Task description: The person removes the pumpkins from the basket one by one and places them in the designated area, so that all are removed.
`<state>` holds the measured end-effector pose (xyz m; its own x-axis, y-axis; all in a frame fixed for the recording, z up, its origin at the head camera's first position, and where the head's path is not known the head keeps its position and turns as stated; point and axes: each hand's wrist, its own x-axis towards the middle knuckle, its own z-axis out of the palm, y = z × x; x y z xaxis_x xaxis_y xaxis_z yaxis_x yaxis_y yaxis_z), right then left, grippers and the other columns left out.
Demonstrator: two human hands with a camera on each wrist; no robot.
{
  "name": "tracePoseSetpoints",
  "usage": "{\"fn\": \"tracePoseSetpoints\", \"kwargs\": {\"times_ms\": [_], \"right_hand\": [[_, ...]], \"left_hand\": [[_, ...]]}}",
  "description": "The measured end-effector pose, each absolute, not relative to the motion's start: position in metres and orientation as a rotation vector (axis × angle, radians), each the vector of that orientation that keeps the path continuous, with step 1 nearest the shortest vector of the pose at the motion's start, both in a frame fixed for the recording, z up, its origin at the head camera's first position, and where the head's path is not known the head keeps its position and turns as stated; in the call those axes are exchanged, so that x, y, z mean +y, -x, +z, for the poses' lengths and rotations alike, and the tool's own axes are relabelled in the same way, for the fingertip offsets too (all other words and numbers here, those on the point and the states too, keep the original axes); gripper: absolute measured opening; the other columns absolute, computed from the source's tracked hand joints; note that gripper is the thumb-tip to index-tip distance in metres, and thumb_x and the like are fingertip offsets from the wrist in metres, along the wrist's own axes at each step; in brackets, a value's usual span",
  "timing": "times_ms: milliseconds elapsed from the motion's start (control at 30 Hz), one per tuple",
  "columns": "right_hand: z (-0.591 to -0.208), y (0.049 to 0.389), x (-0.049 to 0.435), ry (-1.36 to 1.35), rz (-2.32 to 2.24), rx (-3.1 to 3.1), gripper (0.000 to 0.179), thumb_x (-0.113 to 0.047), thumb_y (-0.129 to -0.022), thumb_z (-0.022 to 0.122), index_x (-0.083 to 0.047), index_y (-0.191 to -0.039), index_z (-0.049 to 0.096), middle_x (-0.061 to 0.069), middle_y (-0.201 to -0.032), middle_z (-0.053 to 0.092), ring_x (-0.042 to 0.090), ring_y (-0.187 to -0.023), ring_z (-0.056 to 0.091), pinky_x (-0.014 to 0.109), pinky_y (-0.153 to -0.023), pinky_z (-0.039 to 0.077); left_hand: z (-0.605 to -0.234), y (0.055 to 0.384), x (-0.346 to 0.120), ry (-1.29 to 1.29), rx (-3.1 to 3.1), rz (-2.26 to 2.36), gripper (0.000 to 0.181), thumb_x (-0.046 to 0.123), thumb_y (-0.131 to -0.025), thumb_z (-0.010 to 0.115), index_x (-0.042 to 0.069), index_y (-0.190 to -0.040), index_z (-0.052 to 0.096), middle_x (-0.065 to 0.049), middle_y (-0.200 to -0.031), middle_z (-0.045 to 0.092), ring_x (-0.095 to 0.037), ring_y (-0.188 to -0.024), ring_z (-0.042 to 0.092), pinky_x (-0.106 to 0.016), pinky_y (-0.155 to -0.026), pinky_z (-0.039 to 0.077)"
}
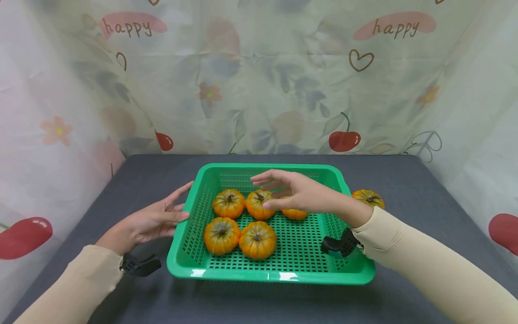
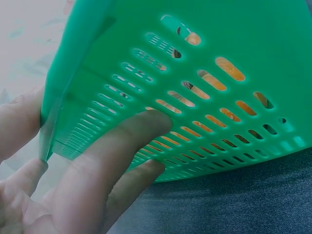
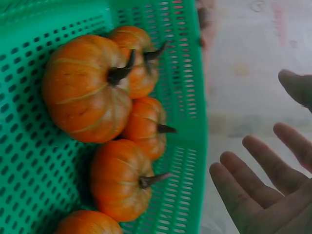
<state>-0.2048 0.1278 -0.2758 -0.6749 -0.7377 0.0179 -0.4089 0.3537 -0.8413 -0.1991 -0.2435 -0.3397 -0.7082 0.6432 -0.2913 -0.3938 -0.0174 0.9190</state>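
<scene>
A green plastic basket (image 1: pixel 269 275) stands on the dark table, with several small orange pumpkins (image 1: pixel 221 236) inside, mostly at its left and back. At the basket's left side is my left hand (image 1: pixel 155 220), its extended fingers touching the rim and the slotted outer wall (image 2: pixel 195 112). My right hand (image 1: pixel 297 191) hovers over the back of the basket, fingers spread and nothing held. It partly covers one pumpkin (image 1: pixel 294 214) in the head view. The right wrist view shows the fingers (image 3: pixel 263 190) apart from the pumpkins (image 3: pixel 122 180).
Another pumpkin (image 1: pixel 367 197) lies outside the basket on the right, partly behind my right forearm. The dark cloth-covered table (image 1: pixel 408 198) ends at a patterned curtain (image 1: pixel 255 90) behind, with more curtain on both sides.
</scene>
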Motion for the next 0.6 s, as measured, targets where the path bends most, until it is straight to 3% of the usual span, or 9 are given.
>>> {"fn": "tracePoseSetpoints", "kwargs": {"times_ms": [133, 400, 600], "right_hand": [[-0.285, 0.207, 0.119, 1.001, -1.155, 2.209, 0.052, -0.023, -0.092, 0.069, -0.022, -0.139, 0.048, -0.002, -0.147, 0.046, 0.027, -0.135, 0.045, 0.049, -0.111, 0.041], [-0.306, 0.210, 0.107, 0.942, -0.983, 2.160, 0.055, -0.028, -0.090, 0.070, -0.022, -0.140, 0.048, -0.001, -0.144, 0.048, 0.024, -0.136, 0.044, 0.042, -0.108, 0.045], [-0.315, 0.209, 0.101, 0.935, -0.850, 2.173, 0.055, -0.028, -0.089, 0.072, -0.021, -0.139, 0.050, 0.001, -0.145, 0.049, 0.025, -0.137, 0.042, 0.044, -0.110, 0.043]], "left_hand": [[-0.340, 0.199, -0.243, -0.263, 1.540, 1.810, 0.089, 0.002, -0.100, 0.049, 0.043, -0.153, -0.010, -0.023, -0.161, 0.004, -0.030, -0.115, 0.063, -0.051, -0.093, 0.053], [-0.340, 0.199, -0.243, -0.260, 1.525, 1.818, 0.089, 0.001, -0.100, 0.049, 0.043, -0.153, -0.010, -0.023, -0.161, 0.003, -0.029, -0.114, 0.064, -0.051, -0.092, 0.053], [-0.341, 0.199, -0.243, -0.278, 1.523, 1.816, 0.089, 0.001, -0.100, 0.048, 0.043, -0.153, -0.010, -0.024, -0.160, 0.001, -0.029, -0.113, 0.064, -0.052, -0.092, 0.053]]}}
